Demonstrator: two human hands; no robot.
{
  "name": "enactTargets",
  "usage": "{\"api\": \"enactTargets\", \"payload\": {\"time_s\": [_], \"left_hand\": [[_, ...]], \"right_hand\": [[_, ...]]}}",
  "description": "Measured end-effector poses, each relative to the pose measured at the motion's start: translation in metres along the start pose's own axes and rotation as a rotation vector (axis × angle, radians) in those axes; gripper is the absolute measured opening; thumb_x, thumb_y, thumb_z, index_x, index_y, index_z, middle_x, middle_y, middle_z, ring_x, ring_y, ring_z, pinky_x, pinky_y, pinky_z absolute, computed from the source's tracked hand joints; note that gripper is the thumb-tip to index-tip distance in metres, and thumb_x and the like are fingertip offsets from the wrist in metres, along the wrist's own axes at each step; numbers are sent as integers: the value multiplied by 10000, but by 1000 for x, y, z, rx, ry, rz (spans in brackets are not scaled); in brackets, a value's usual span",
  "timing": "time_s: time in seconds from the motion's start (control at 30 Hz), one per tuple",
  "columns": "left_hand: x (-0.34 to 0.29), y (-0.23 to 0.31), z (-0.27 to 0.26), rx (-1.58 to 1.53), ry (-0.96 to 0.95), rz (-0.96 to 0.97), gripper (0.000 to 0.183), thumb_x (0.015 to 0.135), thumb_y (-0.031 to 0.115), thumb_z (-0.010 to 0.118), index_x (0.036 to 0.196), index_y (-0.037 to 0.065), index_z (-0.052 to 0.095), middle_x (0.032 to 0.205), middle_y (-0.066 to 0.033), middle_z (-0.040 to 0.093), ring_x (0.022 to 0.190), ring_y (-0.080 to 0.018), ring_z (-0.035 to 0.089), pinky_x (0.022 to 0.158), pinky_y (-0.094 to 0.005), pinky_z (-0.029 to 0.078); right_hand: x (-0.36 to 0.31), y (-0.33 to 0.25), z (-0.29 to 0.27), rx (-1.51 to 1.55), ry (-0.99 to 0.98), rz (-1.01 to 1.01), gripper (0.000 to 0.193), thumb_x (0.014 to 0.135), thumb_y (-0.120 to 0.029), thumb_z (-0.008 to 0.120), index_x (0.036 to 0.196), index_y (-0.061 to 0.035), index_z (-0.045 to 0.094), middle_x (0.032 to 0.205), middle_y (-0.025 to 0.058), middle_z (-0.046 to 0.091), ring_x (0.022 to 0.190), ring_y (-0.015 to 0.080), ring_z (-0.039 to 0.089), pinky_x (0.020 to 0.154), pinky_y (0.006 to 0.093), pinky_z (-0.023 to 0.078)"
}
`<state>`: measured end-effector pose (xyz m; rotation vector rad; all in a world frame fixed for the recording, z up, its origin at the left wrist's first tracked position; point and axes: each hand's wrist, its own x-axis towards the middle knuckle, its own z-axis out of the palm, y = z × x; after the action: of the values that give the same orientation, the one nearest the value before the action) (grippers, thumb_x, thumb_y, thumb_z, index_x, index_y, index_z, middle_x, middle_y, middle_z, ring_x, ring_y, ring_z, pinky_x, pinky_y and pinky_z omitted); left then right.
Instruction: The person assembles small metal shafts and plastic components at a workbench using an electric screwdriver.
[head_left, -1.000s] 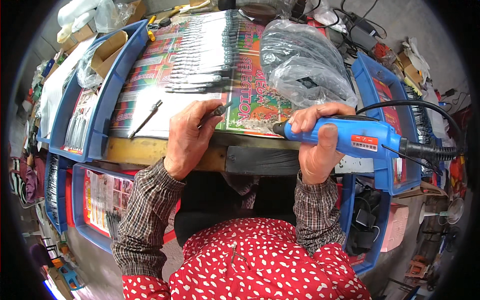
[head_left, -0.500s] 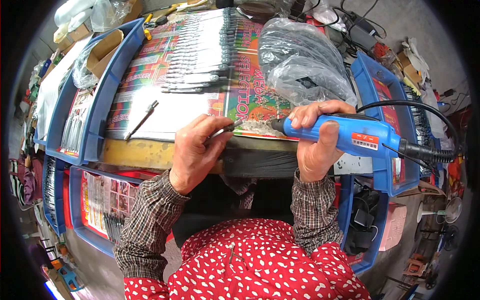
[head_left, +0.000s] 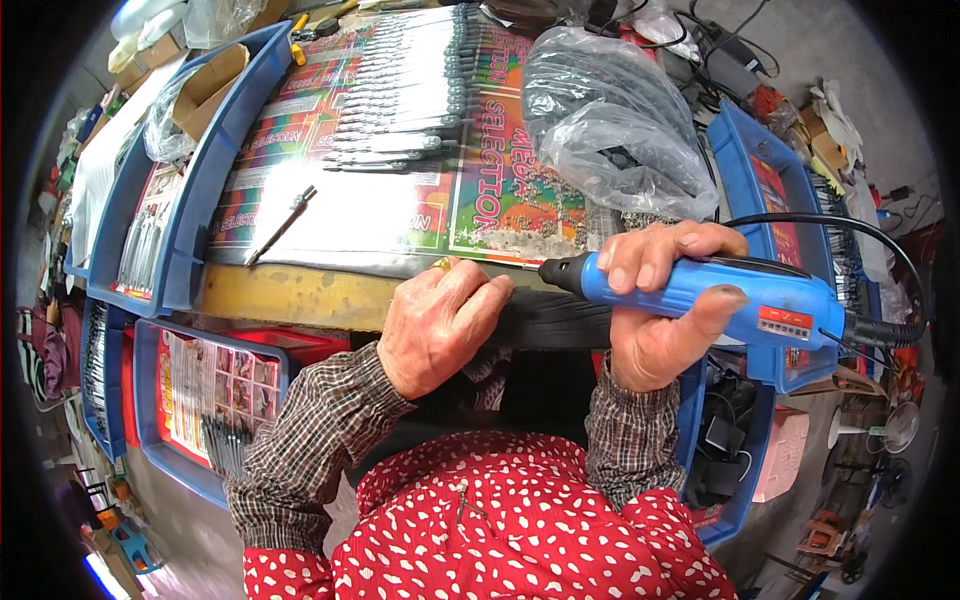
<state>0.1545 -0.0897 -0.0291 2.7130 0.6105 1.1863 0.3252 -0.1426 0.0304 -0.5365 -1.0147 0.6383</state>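
In my right hand (head_left: 665, 290) is a blue corded electric screwdriver (head_left: 715, 293), held sideways with its black nose to the left. The fingers wrap over the body and the thumb lies along the near side. Just left of the nose, at the table's front edge, my left hand (head_left: 445, 320) is closed with its back up; whatever its fingers pinch is hidden. A slim dark rod with a silvery end (head_left: 281, 225) lies alone on the printed sheet (head_left: 370, 215) farther left. Many small metal bits (head_left: 545, 215) are scattered on the sheet beyond the screwdriver's nose.
A long row of slim silvery-black rods (head_left: 405, 95) lies at the back. Beside it sits a clear plastic bag (head_left: 620, 120) of dark pieces. Blue trays (head_left: 190, 200) flank the table at left and right (head_left: 740, 150). A black cord (head_left: 870, 225) loops from the screwdriver.
My left hand has moved right and nearer me, turning its back up, so the small grey rod it held is now hidden. The screwdriver has shifted slightly right and nearer me.
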Motion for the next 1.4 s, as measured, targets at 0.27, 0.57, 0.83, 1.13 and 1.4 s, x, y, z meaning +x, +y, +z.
{"api": "enactTargets", "payload": {"time_s": [0.27, 0.57, 0.83, 1.13, 1.4], "left_hand": [[-4, 0, 2, -37, 144, 18, 200, 643, 12, 651, 811, 43, 548, 728, -54, 534, 631, -200, 540, 545, -303, 440], [-4, 0, 4, -79, 175, 28, 231, 616, -18, 667, 799, 36, 537, 757, -74, 558, 652, -212, 555, 562, -307, 448], [-3, 2, 1, 2, 133, 10, 355, 627, -21, 655, 971, -7, 567, 701, -52, 501, 597, -195, 507, 525, -305, 421], [-4, 1, 2, -21, 125, 24, 340, 607, -46, 679, 936, -7, 605, 746, -75, 565, 631, -216, 563, 535, -310, 448], [-6, 0, 3, -2, 171, 96, 300, 639, 2, 633, 934, -10, 584, 787, -69, 576, 654, -186, 564, 556, -283, 445]], "right_hand": [[-1, -5, 9, 105, -2, -24, 530, 777, -534, 602, 966, -77, 412, 650, 59, 485, 558, 183, 520, 565, 350, 453], [-2, -5, 11, 110, -35, -18, 535, 774, -532, 607, 971, -74, 412, 653, 56, 486, 555, 182, 514, 564, 350, 455], [-3, -6, 11, 114, -31, -18, 524, 780, -522, 606, 975, -78, 408, 655, 59, 484, 561, 186, 514, 572, 358, 456], [-4, -8, 8, 103, -21, -4, 525, 782, -525, 601, 974, -83, 392, 658, 62, 478, 570, 189, 513, 596, 368, 454], [1, -1, 3, -47, 63, -12, 485, 807, -558, 544, 939, -99, 456, 645, 28, 462, 552, 166, 485, 592, 349, 417]]}}
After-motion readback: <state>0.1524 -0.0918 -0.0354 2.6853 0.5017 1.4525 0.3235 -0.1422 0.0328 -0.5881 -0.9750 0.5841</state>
